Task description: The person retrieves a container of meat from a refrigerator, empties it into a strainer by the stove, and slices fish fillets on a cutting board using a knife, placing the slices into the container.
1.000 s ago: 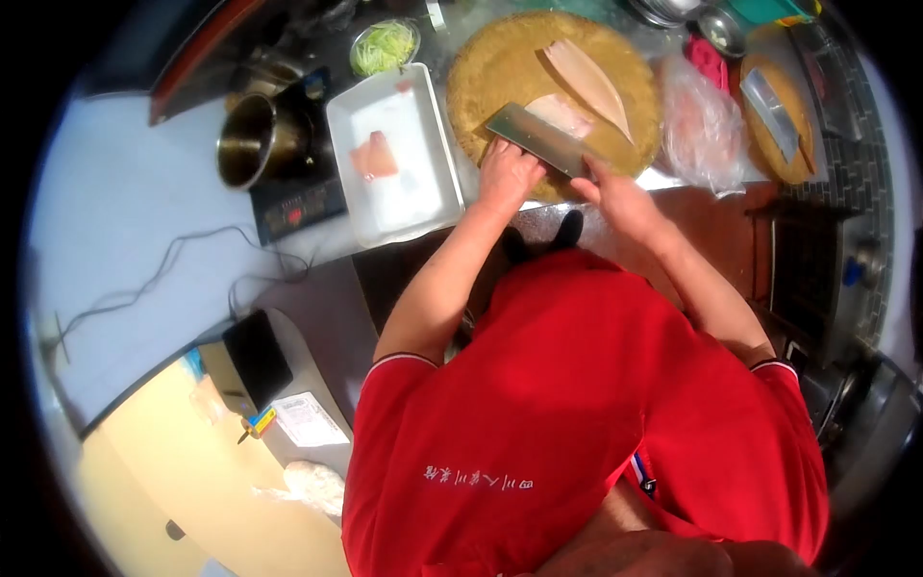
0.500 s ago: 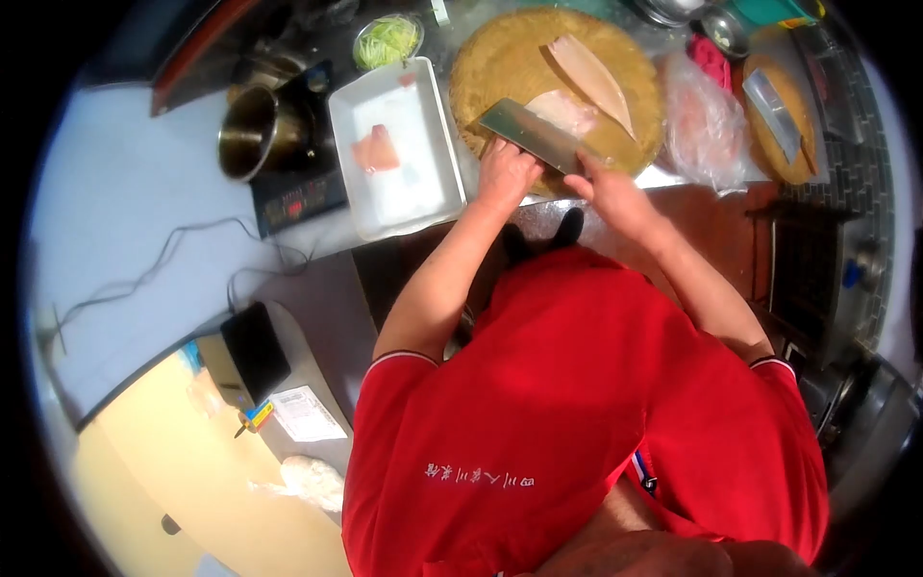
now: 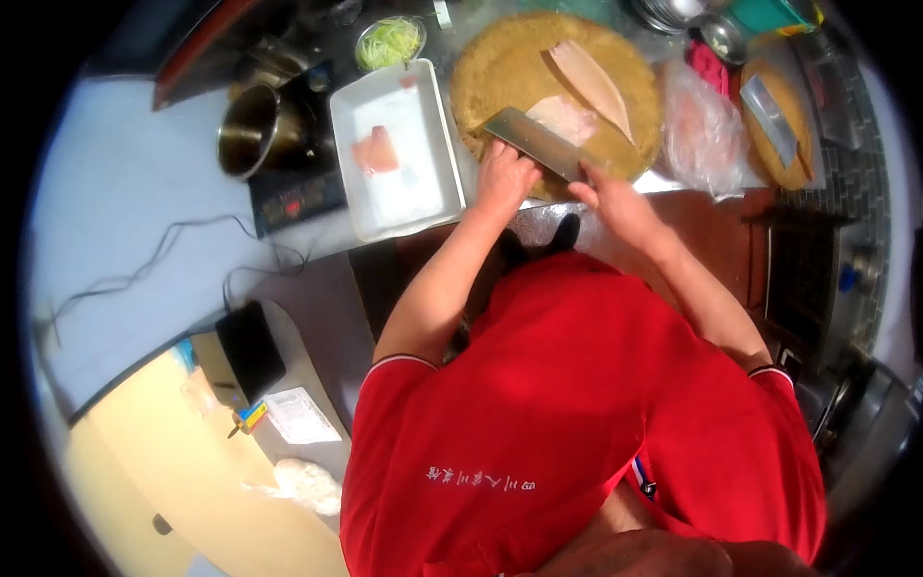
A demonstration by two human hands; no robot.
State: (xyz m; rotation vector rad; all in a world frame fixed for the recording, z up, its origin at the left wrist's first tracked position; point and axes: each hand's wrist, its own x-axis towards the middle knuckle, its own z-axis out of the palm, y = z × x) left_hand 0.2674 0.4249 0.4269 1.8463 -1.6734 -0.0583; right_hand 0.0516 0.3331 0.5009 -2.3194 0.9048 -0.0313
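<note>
Pale flat slice (image 3: pixel 562 117), upper centre of frame, on the round board (image 3: pixel 490 72), beside the long fillet (image 3: pixel 598 85). Your right hand (image 3: pixel 615 204): grip closed on the cleaver (image 3: pixel 538 144). Your left hand (image 3: pixel 507 179): fingers by the blade; can't tell if its grip holds anything. Seems partway: cut piece (image 3: pixel 375 152) in white tray (image 3: pixel 411 219), upper left; long fillet looks uncut.

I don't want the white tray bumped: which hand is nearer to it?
Left. The left hand is just right of the white tray; the right hand is farther right, at the cleaver's right end.
</note>
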